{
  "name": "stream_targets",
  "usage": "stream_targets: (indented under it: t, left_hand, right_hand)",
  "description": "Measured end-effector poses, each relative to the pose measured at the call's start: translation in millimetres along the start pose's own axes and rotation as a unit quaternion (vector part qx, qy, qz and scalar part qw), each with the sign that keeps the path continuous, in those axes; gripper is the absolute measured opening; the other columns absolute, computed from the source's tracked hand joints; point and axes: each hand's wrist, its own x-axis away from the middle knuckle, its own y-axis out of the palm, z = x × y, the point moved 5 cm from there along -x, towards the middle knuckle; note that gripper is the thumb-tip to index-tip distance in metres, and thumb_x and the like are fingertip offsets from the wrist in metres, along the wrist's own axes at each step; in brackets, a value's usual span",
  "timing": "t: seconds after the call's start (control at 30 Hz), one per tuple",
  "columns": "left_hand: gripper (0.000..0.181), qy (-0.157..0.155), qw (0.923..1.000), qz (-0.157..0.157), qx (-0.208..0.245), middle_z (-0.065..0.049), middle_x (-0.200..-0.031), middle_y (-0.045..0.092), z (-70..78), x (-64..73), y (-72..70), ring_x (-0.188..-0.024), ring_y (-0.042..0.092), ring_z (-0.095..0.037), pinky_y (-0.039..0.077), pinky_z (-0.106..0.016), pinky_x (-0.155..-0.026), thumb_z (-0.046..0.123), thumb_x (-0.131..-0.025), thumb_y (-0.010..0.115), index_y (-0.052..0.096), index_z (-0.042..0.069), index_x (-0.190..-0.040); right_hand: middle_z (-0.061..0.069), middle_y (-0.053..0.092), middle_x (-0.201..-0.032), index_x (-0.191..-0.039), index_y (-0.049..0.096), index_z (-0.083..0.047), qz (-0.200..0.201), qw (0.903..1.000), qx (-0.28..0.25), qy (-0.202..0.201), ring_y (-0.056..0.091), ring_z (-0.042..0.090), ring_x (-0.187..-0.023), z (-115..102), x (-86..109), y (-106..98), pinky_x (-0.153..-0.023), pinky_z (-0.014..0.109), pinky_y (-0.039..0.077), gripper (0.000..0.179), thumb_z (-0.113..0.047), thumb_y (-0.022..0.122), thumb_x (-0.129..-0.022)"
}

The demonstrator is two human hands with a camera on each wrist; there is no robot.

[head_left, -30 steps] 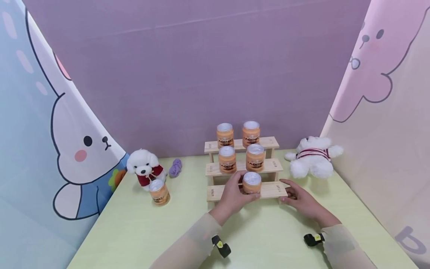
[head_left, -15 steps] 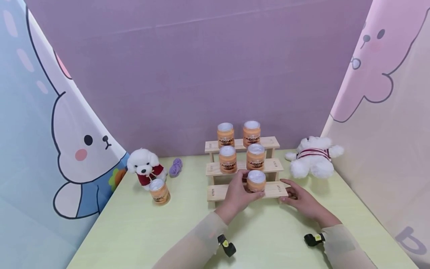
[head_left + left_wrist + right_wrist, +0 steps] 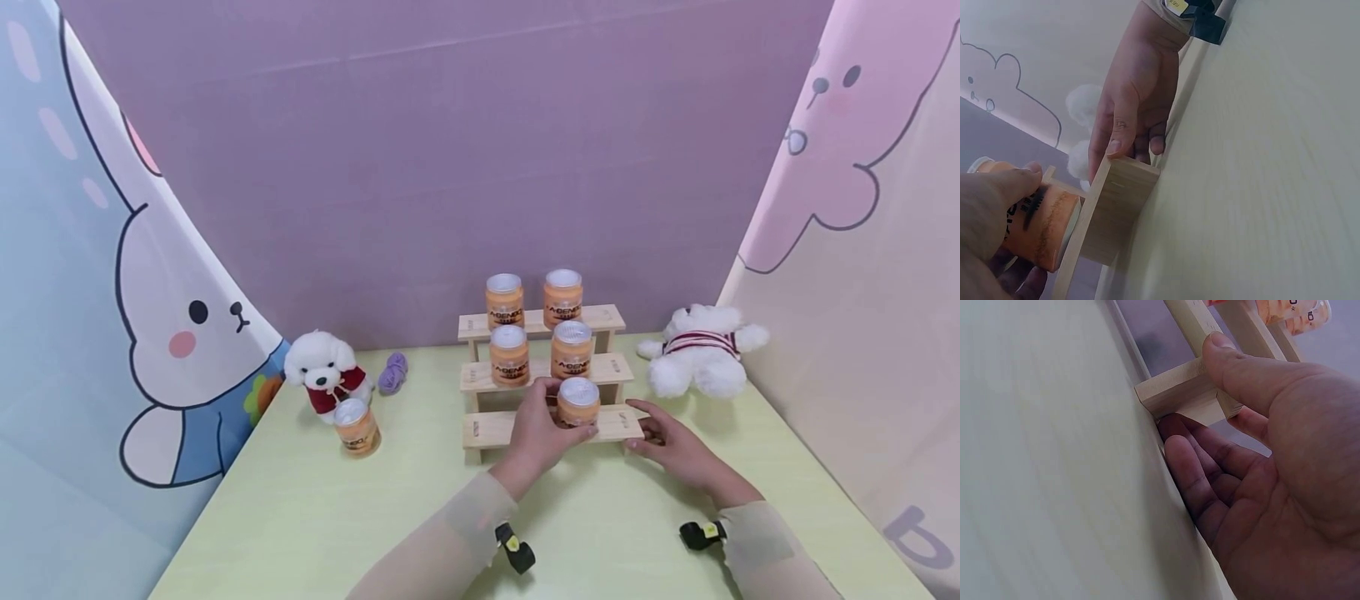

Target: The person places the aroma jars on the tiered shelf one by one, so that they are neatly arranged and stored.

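My left hand (image 3: 536,433) grips an orange can (image 3: 579,407) with a silvery lid, its thumb in front and fingers behind. The can stands upright at the right part of the lowest step of a three-step wooden rack (image 3: 491,428); in the left wrist view its base (image 3: 1066,234) is at the step's edge, and I cannot tell whether it bears on it. My right hand (image 3: 678,450) holds the right end of that step. In the right wrist view its thumb lies on the step's edge (image 3: 1182,394) and the other fingers curl below.
Two orange cans (image 3: 510,358) stand on the middle step and two more (image 3: 504,304) on the top one. Another can (image 3: 357,429) is on the table at left, before a white toy dog (image 3: 318,367). Purple yarn (image 3: 392,373) and a white plush (image 3: 701,354) flank the rack.
My left hand has moved the gripped can rightward along the lowest step. The right hand keeps its place at the step's end.
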Motion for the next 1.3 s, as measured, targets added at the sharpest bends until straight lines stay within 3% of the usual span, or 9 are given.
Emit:
stream_targets:
  t: [1.0,1.3]
  left_hand:
    - [0.081,-0.005,0.9997,-0.008,0.02,0.012,-0.123,0.059,0.2,1.5,-1.6,-0.11,0.06,-0.006,0.055,-0.025,-0.092,0.03,-0.071,0.1,0.052,0.021,-0.136]
    - [0.078,-0.014,0.9991,-0.029,0.028,0.012,-0.124,0.061,-0.7,6.7,-11.7,-0.113,0.062,-0.013,0.056,-0.04,-0.1,0.027,-0.07,0.1,0.056,0.021,-0.134]
  right_hand:
    - [0.02,0.067,-0.128,-0.163,0.031,-0.01,-0.003,1.0,-0.003,-0.007,0.066,0.027,-0.11,-2,-0.2,1,-0.086,0.027,0.057,0.075,-0.019,0.072,-0.101]
    - [0.02,0.067,-0.127,-0.163,0.032,-0.009,-0.004,0.9999,-0.006,-0.012,0.066,0.028,-0.109,1,-0.4,1,-0.085,0.027,0.057,0.075,-0.019,0.073,-0.1]
